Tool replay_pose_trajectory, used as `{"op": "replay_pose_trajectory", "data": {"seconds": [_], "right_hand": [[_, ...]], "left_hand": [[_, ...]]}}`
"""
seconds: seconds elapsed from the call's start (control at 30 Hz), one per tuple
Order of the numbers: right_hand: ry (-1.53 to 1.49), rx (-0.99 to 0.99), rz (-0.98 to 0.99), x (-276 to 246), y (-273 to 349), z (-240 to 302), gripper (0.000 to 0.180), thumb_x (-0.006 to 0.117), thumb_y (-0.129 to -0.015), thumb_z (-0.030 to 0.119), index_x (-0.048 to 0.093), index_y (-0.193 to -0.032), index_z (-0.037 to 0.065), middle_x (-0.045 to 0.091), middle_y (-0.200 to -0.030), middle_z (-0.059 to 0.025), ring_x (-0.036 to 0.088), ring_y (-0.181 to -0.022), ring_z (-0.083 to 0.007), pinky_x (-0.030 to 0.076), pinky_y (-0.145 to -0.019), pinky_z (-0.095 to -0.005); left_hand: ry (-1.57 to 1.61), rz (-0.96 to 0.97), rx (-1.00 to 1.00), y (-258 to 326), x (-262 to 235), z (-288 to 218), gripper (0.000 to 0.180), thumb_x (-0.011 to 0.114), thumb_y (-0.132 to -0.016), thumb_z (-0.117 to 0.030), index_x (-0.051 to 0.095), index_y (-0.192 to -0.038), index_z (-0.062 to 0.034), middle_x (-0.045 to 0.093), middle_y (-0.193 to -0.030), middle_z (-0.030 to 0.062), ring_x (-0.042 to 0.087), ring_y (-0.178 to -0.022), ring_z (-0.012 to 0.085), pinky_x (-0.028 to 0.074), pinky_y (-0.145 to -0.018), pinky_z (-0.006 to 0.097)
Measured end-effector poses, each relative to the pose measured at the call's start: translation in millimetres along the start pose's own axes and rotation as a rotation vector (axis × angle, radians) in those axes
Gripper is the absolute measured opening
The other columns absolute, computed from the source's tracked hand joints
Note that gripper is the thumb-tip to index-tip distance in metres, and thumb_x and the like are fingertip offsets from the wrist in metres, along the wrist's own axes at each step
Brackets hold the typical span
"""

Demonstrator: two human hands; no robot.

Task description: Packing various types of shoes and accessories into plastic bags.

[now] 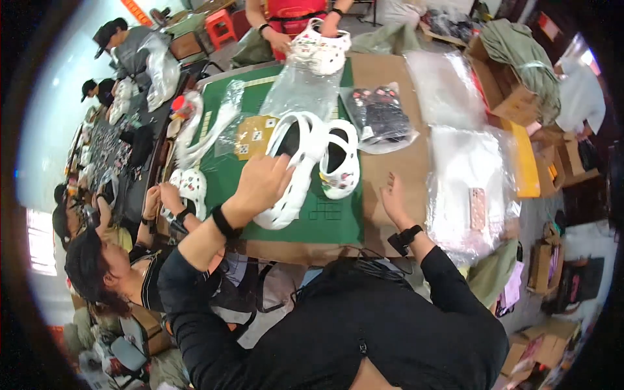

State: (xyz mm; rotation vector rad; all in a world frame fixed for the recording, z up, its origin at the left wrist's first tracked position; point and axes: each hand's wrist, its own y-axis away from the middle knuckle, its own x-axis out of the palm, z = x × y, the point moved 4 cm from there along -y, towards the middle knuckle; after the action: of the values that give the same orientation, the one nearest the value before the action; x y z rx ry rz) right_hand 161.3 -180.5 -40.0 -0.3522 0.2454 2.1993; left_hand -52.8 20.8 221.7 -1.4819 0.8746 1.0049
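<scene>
My left hand (262, 183) grips the side of a white perforated clog (292, 166) lying on the green table mat (335, 218). A second white clog (340, 166) with small coloured charms lies just right of it, untouched. My right hand (393, 201) hovers open over brown cardboard (390, 169), a little right of that second clog, holding nothing. Both wrists wear black bands.
Clear plastic bags (465, 188) lie at right, a bagged dark item (380, 117) behind the clogs. A person at left holds a decorated white clog (188, 188). Another person across the table holds a white clog (318, 49). Cardboard boxes (513, 97) stand at right.
</scene>
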Motion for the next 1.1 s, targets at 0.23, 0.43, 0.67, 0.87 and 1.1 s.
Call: {"op": "replay_pose_trajectory", "data": {"seconds": [0.23, 0.43, 0.67, 0.87, 1.1], "right_hand": [[0.330, -0.258, -0.004, 1, 11, 25, 0.067, 0.064, -0.076, 0.025, 0.031, -0.129, 0.001, 0.033, -0.133, -0.0187, 0.031, -0.123, -0.0321, 0.026, -0.101, -0.0418], [0.752, -0.720, 0.306, 80, -12, 76, 0.075, 0.068, -0.070, 0.028, 0.030, -0.132, 0.008, 0.027, -0.139, -0.0105, 0.026, -0.128, -0.0281, 0.023, -0.103, -0.0458], [1.119, -0.732, 0.362, 138, -43, 76, 0.034, 0.064, -0.066, 0.016, 0.057, -0.098, 0.008, 0.055, -0.101, -0.0073, 0.048, -0.099, -0.0278, 0.037, -0.084, -0.0399], [0.964, -0.556, 0.348, 124, -25, 87, 0.027, 0.065, -0.059, 0.019, 0.060, -0.081, 0.003, 0.061, -0.077, -0.0130, 0.056, -0.078, -0.0307, 0.048, -0.062, -0.0406], [0.910, -0.105, 0.326, 102, 13, 94, 0.045, 0.068, -0.068, 0.041, 0.058, -0.084, -0.001, 0.062, -0.078, -0.0190, 0.060, -0.077, -0.0335, 0.049, -0.066, -0.0427]], "left_hand": [[-0.003, 0.117, 0.052, 63, 37, -24, 0.018, 0.057, -0.078, -0.014, 0.045, -0.067, -0.0078, 0.045, -0.055, 0.0077, 0.048, -0.054, 0.0264, 0.038, -0.057, 0.037], [-0.096, 0.106, 0.035, 74, 64, -14, 0.013, 0.050, -0.080, -0.013, 0.046, -0.068, -0.0094, 0.048, -0.056, 0.0054, 0.050, -0.055, 0.0217, 0.039, -0.060, 0.034], [-0.098, 0.194, -0.089, 79, 97, 6, 0.016, 0.050, -0.083, -0.020, 0.046, -0.075, -0.0071, 0.053, -0.057, 0.0082, 0.054, -0.056, 0.0260, 0.040, -0.060, 0.036], [-0.130, 0.378, -0.133, 100, 162, 22, 0.005, 0.052, -0.072, -0.009, 0.051, -0.076, -0.0063, 0.059, -0.056, 0.0095, 0.060, -0.054, 0.0230, 0.043, -0.060, 0.034], [0.028, 0.341, -0.146, 65, 216, 42, 0.016, 0.054, -0.079, -0.025, 0.054, -0.079, -0.0089, 0.061, -0.066, 0.0075, 0.061, -0.066, 0.0252, 0.043, -0.063, 0.040]]}}
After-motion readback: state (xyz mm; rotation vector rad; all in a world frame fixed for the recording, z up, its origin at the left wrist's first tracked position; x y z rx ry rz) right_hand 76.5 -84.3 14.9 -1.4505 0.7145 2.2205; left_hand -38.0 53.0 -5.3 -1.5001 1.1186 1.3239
